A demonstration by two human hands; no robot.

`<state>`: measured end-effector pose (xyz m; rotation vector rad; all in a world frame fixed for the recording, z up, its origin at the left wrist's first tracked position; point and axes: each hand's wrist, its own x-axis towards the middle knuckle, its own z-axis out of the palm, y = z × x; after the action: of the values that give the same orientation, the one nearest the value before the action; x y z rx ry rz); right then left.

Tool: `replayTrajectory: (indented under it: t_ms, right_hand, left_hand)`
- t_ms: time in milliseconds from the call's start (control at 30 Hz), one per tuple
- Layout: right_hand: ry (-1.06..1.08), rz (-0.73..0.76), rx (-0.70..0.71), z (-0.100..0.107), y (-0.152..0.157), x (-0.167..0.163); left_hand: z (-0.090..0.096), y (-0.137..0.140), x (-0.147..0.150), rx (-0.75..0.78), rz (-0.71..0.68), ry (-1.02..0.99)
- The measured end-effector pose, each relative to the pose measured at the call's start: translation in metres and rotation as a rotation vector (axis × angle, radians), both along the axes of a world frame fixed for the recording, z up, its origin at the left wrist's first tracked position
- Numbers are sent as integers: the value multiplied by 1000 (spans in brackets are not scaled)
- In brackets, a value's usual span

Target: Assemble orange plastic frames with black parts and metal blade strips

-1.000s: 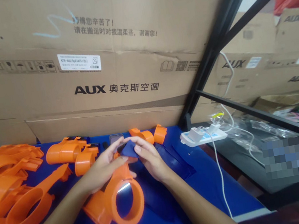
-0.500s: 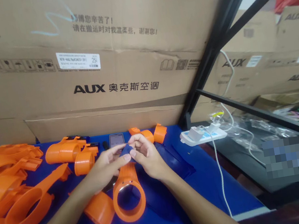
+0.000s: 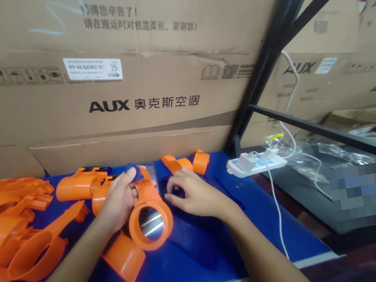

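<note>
My left hand (image 3: 120, 198) is closed around the upper part of an orange plastic tape dispenser (image 3: 168, 219), its round ring hanging toward me. My thumb presses near a small dark blue piece (image 3: 137, 169) at the top. Through the ring a shiny, light-reflecting surface shows. My right hand (image 3: 193, 193) is apart from the dispenser, just right of it, over dark blue sheet-like material (image 3: 198, 245) on the table. Its fingers are curled, with thumb and forefinger apart; I see nothing held in them. Under the ring lies another orange part (image 3: 125, 259).
Several orange dispensers (image 3: 30, 256) cover the left of the blue table (image 3: 262, 239). Small orange pieces (image 3: 200, 162) lie at the back, by a phone (image 3: 151, 169). A large carton (image 3: 147, 70) stands behind. At right are a white power strip (image 3: 256, 163), cables and a black frame (image 3: 268, 60).
My right hand has let go of the dispenser's blue end and moved down and right. My left hand has drawn the dispenser left and up, tilting its ring toward me. The view shifted slightly.
</note>
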<state>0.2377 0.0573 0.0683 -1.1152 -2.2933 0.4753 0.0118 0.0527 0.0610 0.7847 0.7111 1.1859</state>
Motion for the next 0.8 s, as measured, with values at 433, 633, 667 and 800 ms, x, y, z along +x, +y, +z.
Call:
replayTrajectory:
  t_ms: [433,633,667,800]
  right_hand:
    - [-131,58,17,-3,0,5]
    - [309,-139,18,-2,4,-1]
    - [394,-168,22,-4,4,-4]
    - [722,-181,-45,-10,4,-18]
  left_hand:
    - [3,2,-4,-27,-36,-40]
    - [0,-4,-4,-40,-136,-17]
    - [-1,-4,-4,-31,-150,1]
    - [-9,-4,1,67,-106,44]
